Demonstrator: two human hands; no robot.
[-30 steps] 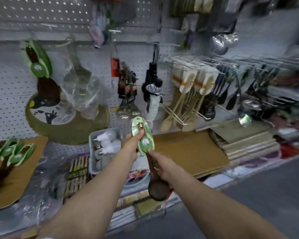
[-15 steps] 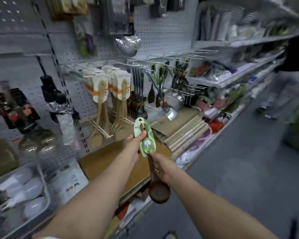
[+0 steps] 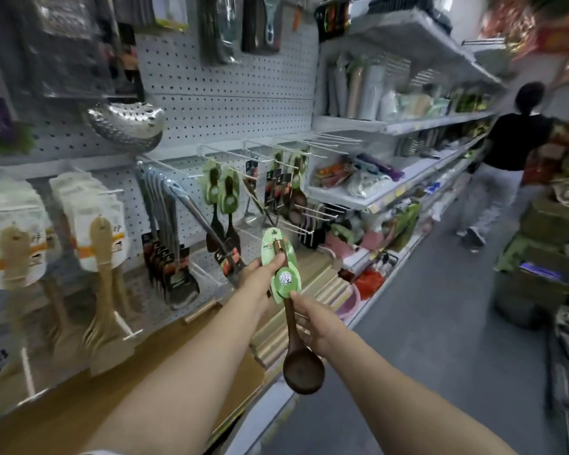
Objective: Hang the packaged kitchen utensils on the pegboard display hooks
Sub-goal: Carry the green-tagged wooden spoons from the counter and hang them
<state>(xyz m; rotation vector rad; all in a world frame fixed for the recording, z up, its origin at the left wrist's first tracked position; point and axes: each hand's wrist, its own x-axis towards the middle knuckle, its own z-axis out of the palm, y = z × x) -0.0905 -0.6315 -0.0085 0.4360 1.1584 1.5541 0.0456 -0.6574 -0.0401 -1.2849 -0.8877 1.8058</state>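
- Our L hand (image 3: 262,274) grips the green card (image 3: 281,267) on the dark wooden ladle (image 3: 298,339), thumb laid across the card front, fingers curled behind.
- Our R hand (image 3: 316,321) is curled round the ladle handle just below the card; fingertips hidden behind the handle.
- Ladle is upright w/ a slight tilt, bowl down, card end up, held in the air in front of the shelving, not touching any hook.
- Pegboard (image 3: 230,103) is white, perforated, w/ white wire hooks (image 3: 326,142) sticking out toward us.
- Two dark spatulas w/ matching green cards (image 3: 220,192) hang on a hook up and to the left of our ladle; another green-carded pair hangs further right, near the board's edge.
- Left of those: black-handled turners (image 3: 168,244), then pale wooden spatulas in white sleeves (image 3: 96,231).
- A perforated steel skimmer (image 3: 125,126) hangs above them.
- Brown boards (image 3: 145,366) lie flat on the bottom shelf under our arms.
- To the right, white shelves (image 3: 408,124) w/ mixed goods, blurred.
- Down the aisle a person in a black top (image 3: 513,142) stands facing away.
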